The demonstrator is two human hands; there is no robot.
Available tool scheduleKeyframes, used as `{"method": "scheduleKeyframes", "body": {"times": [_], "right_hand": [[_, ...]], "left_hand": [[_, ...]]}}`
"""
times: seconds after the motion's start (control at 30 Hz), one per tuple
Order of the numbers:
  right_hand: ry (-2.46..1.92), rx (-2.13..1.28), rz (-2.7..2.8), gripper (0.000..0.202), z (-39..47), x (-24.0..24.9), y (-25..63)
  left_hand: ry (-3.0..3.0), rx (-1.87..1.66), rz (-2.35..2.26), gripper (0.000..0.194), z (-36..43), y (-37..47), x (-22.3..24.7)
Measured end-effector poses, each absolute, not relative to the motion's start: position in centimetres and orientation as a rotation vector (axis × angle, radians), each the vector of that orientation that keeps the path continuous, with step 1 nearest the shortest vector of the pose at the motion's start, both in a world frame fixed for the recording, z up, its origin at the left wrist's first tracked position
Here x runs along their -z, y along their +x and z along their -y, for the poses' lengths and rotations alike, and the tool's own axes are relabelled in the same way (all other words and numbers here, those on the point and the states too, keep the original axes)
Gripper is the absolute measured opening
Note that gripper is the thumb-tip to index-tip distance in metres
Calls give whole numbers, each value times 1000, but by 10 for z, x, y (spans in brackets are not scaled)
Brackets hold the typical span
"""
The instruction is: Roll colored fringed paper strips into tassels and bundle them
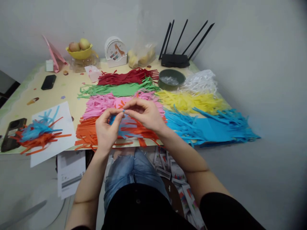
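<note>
My left hand [107, 127] and my right hand [145, 113] meet fingertip to fingertip over the near edge of the table. Between them they pinch the twisted top of a blue paper tassel [127, 126], whose pale blue fringe hangs below the fingers. Under it lies orange fringed paper [86, 132], and just beyond is pink fringed paper [99, 103]. To the right spreads a large sheet of blue fringed paper [213, 127]. A small pile of finished-looking blue and orange tassels [38, 132] rests on a white sheet [54, 147] at the left.
Yellow [192, 100], green [122, 89], dark red [127, 76] and white fringed paper [201, 81] lie farther back. A dark round bowl [171, 79], a black router [175, 60], a yellow fruit bowl [80, 52] and a phone [48, 82] stand or lie around them. A wall borders the right.
</note>
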State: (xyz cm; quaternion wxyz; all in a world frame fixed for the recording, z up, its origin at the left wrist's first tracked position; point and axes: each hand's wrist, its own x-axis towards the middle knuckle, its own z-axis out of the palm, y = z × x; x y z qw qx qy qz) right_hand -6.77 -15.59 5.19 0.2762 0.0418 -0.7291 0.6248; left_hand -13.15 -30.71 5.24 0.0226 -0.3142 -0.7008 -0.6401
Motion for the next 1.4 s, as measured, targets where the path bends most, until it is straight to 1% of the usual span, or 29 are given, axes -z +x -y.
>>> {"method": "scheduleKeyframes", "body": {"times": [0.1, 0.2, 0.37, 0.53, 0.67, 0.83, 0.93, 1.03, 1.13, 1.23, 1.4], "right_hand": [[99, -1912, 1948, 36, 153, -53, -69], [116, -1978, 1936, 37, 154, -54, -68], [82, -1752, 1937, 22, 162, -52, -67], [109, -1744, 1927, 27, 167, -45, -67], [100, -1635, 1971, 27, 165, -44, -65], [162, -1628, 2095, 28, 154, -54, -62], [179, -1495, 2141, 25, 152, -59, -63], [190, -1336, 2203, 26, 155, -63, -64], [180, -1272, 2239, 27, 161, -66, -66], [151, -1237, 2211, 21, 166, -70, -67], [57, -1200, 2100, 18, 171, -73, -74]], "left_hand": [[-976, 1969, 2142, 8, 309, -130, -48], [-972, 1933, 2121, 6, 311, -128, -46], [-922, 1911, 2052, 4, 309, -123, -44], [-882, 1982, 2024, 5, 308, -121, -44], [-896, 1969, 2028, 3, 310, -120, -43], [-917, 1979, 2023, 9, 313, -122, -42], [-1015, 1927, 2074, 11, 315, -124, -40], [-1038, 1826, 2063, 18, 316, -126, -36], [-963, 1744, 1999, 11, 315, -126, -29], [-898, 1798, 1989, 8, 316, -128, -25], [-790, 2018, 2080, 19, 320, -137, -23]]}}
